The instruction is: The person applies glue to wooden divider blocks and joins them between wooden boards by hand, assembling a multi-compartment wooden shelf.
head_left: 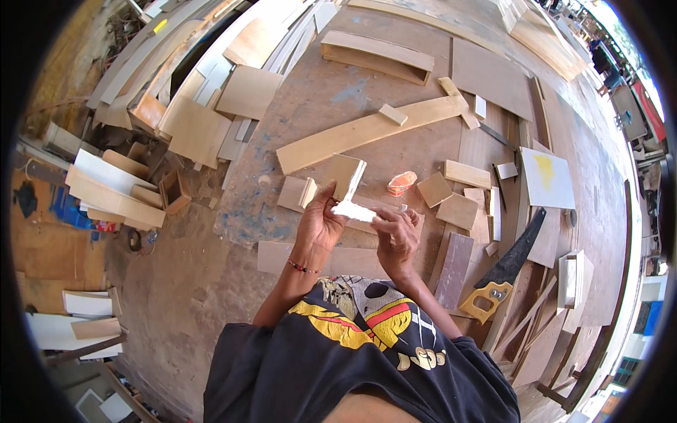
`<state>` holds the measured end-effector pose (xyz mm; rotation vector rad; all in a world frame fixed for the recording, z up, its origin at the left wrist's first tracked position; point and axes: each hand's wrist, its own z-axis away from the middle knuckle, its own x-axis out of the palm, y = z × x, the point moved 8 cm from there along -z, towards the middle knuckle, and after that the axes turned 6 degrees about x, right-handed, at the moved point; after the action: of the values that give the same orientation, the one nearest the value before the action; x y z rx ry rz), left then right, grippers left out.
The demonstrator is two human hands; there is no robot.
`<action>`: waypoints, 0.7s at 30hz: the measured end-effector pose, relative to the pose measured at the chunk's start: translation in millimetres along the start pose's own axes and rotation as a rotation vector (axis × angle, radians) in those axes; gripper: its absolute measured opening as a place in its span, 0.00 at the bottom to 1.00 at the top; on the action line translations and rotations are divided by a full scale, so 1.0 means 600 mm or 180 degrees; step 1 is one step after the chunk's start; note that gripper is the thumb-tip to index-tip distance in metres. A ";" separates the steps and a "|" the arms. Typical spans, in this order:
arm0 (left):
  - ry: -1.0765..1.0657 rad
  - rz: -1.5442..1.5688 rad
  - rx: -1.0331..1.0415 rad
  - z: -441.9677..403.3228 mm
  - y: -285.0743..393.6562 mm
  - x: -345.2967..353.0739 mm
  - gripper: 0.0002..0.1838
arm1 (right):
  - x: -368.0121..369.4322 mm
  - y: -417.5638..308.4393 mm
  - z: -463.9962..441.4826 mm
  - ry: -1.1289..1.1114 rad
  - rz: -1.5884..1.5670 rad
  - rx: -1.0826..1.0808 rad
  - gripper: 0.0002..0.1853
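My left hand (321,220) is closed on a small wooden piece (344,173) with a bright white edge, held upright above the table. A white, overexposed part (352,211) juts from its lower end towards my right hand (397,238). My right fingers are pinched at the end of this white part; whether it is joined to the wooden piece I cannot tell. Just beyond my hands sits an orange oval container (402,183). Left of my left hand lies a small wood block (297,193).
A long plank (367,134) and a hollow wooden box (377,58) lie farther back on the worktable (247,180). To the right are several wood offcuts (457,211), a handsaw (509,262) with a yellow handle and a yellow-stained white board (546,178). Stacked boards (250,92) crowd the left.
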<state>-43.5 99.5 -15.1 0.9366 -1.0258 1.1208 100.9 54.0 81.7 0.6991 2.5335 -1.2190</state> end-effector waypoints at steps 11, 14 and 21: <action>0.0647 -0.2675 0.1872 0.048 0.052 0.070 0.06 | -0.015 0.048 -0.062 0.0203 0.0246 0.0589 0.07; 0.0649 -0.2734 0.1839 0.045 0.051 0.064 0.06 | -0.004 0.055 -0.061 0.0175 0.0231 0.0582 0.06; 0.0583 -0.2320 0.1758 0.037 0.056 0.049 0.06 | 0.020 0.020 -0.022 -0.0542 -0.0035 0.0375 0.05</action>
<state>-76.3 92.1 21.4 1.4603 -0.1594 0.8394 96.8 74.2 76.8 0.5803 2.3463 -1.3784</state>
